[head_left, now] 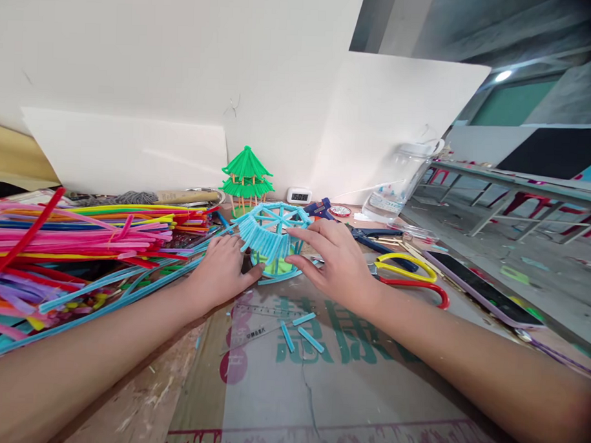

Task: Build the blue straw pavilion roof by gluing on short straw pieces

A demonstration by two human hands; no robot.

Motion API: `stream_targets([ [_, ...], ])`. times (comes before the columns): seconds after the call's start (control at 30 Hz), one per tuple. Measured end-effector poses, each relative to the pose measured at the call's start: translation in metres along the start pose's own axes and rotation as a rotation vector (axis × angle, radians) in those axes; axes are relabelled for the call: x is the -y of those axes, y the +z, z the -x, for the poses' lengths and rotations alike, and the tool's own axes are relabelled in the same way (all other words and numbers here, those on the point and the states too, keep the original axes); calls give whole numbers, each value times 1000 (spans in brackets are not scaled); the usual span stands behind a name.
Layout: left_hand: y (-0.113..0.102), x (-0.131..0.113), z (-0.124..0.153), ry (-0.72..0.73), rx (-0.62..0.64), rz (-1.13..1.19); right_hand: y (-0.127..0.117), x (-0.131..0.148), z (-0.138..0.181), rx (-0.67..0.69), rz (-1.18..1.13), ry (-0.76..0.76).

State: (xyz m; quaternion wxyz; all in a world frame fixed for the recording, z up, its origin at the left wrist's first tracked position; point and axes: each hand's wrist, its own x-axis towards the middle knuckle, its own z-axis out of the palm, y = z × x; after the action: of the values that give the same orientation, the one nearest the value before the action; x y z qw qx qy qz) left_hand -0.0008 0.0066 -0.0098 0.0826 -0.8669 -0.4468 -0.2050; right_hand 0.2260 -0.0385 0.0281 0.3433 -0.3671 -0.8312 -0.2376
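Printed board [270,401] nearest, head view | clear bottle [387,197] at back, contents unclear | left hand [221,268]: fingers bent, thumb by model's base, cannot tell if gripping | right hand [345,265]: thumb and forefinger parted, unclenched | blue model [266,238] between both hands' fingers, on bench [144,397]

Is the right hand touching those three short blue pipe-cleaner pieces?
Apart: the head view shows printed cardboard between the right hand and the pipe-cleaner pieces.
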Motion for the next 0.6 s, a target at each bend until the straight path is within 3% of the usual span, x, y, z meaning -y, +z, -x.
stream_targets([
  [0.6,-1,-3,0,13,38,-66,-2,10,-8,-40,-82,25],
])
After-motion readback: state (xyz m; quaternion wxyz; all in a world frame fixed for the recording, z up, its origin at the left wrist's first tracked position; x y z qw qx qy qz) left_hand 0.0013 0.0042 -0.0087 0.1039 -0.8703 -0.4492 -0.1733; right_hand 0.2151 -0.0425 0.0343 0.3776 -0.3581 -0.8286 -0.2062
